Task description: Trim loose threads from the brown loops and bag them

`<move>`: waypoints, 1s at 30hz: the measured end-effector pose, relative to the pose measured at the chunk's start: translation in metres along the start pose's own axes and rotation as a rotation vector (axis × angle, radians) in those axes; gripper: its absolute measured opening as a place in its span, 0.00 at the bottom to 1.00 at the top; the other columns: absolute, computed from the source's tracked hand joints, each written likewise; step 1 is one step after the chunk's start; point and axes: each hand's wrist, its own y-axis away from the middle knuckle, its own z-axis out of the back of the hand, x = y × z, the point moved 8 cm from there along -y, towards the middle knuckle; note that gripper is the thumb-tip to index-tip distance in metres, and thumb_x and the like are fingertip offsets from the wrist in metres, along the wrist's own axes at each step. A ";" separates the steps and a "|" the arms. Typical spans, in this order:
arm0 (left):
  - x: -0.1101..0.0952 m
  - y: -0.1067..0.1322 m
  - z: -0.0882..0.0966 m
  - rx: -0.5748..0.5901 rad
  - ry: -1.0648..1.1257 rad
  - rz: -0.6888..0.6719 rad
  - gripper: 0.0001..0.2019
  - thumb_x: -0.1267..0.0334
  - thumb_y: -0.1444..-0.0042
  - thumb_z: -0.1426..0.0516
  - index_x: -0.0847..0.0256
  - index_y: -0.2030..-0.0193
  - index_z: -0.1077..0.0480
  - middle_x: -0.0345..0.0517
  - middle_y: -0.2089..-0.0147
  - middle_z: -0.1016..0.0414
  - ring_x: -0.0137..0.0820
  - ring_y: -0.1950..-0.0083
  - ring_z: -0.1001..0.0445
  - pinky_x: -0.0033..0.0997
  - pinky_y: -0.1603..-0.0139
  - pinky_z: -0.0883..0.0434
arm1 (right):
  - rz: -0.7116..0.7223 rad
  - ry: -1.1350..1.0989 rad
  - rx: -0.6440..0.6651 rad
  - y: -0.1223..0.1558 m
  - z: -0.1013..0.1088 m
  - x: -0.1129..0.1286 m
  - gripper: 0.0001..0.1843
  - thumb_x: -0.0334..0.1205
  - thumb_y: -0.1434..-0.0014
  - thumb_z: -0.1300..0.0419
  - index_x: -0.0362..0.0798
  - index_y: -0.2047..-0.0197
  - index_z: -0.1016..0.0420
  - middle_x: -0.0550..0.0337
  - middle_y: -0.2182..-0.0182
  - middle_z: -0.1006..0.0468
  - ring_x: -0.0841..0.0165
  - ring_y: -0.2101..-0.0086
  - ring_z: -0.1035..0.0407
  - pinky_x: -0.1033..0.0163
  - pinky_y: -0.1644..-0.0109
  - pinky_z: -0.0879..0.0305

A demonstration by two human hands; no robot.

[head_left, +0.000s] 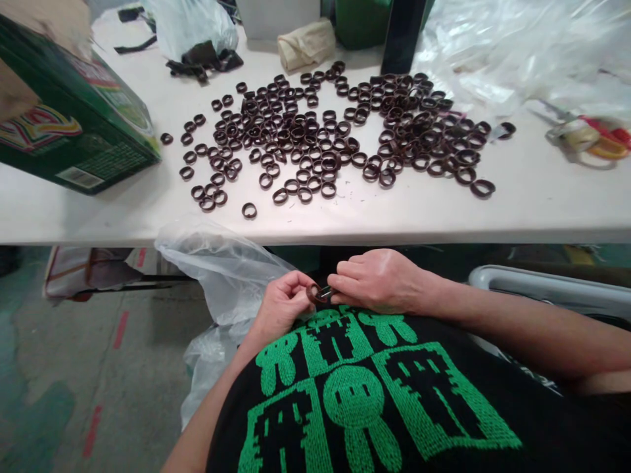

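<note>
Between the fingertips of my left hand point(284, 299) is a small dark brown ring point(312, 292), pinched at its left side. My right hand point(377, 281) is closed round a small dark metal tool, perhaps scissors or snips point(325, 293), whose tip reaches into or against the ring; its handle is hidden in my fist. Both hands are close together in front of my shirt, just below the table edge. On the white table point(345, 220) beyond them lie many loose dark brown rings point(305, 141), heaped most thickly toward the right. One ring point(249, 210) sits apart near the front edge.
A green printed carton point(98, 131) stands at the table's left. Clear plastic bags point(221, 263) hang below the front edge. Clear plastic sheeting point(493, 52) and scissors with red and orange handles point(591, 138) lie at the right. A dark post point(404, 36) rises at the back.
</note>
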 end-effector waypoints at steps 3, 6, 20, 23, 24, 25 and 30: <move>0.004 -0.002 -0.001 0.026 0.015 0.023 0.08 0.60 0.54 0.36 0.61 0.72 0.28 0.36 0.80 0.30 0.21 0.80 0.38 0.22 0.77 0.42 | 0.025 0.004 0.000 -0.001 0.001 0.002 0.23 0.46 0.25 0.58 0.47 0.69 0.35 0.65 0.76 0.36 0.71 0.76 0.46 0.61 0.73 0.55; 0.006 -0.004 -0.001 0.049 0.017 0.029 0.08 0.60 0.53 0.36 0.61 0.71 0.28 0.37 0.80 0.29 0.22 0.79 0.36 0.22 0.77 0.41 | 0.037 0.012 0.008 -0.002 0.001 0.003 0.22 0.45 0.25 0.57 0.47 0.69 0.35 0.65 0.76 0.36 0.71 0.76 0.46 0.61 0.73 0.56; 0.014 -0.008 0.001 0.073 0.065 0.065 0.11 0.57 0.51 0.35 0.61 0.69 0.28 0.36 0.80 0.30 0.22 0.80 0.37 0.22 0.78 0.42 | 0.028 0.023 -0.023 0.001 0.002 0.002 0.22 0.45 0.25 0.56 0.47 0.70 0.36 0.65 0.76 0.36 0.71 0.77 0.46 0.61 0.73 0.56; 0.016 -0.008 0.001 0.079 0.079 0.075 0.11 0.57 0.52 0.35 0.61 0.69 0.28 0.37 0.79 0.29 0.22 0.79 0.36 0.22 0.77 0.41 | 0.018 0.031 -0.025 0.001 0.003 0.002 0.22 0.45 0.25 0.56 0.47 0.70 0.35 0.65 0.77 0.36 0.71 0.77 0.47 0.61 0.73 0.56; 0.016 -0.008 0.000 0.082 0.081 0.078 0.11 0.57 0.52 0.35 0.61 0.69 0.28 0.37 0.79 0.29 0.22 0.79 0.36 0.22 0.77 0.41 | 0.018 0.035 -0.023 0.001 0.003 0.002 0.22 0.45 0.25 0.56 0.47 0.70 0.35 0.65 0.77 0.36 0.71 0.77 0.47 0.61 0.73 0.56; 0.017 -0.008 0.000 0.084 0.081 0.078 0.10 0.58 0.51 0.35 0.62 0.69 0.28 0.37 0.79 0.29 0.22 0.79 0.36 0.22 0.77 0.41 | 0.020 0.037 -0.022 0.001 0.003 0.003 0.22 0.44 0.25 0.56 0.47 0.70 0.35 0.65 0.76 0.36 0.71 0.77 0.46 0.61 0.73 0.56; 0.018 -0.010 0.001 0.083 0.069 0.053 0.10 0.58 0.51 0.35 0.62 0.69 0.28 0.37 0.79 0.29 0.22 0.80 0.36 0.21 0.78 0.41 | 0.029 0.050 0.004 0.002 0.000 0.005 0.20 0.42 0.26 0.55 0.47 0.68 0.34 0.64 0.76 0.35 0.71 0.76 0.45 0.60 0.73 0.56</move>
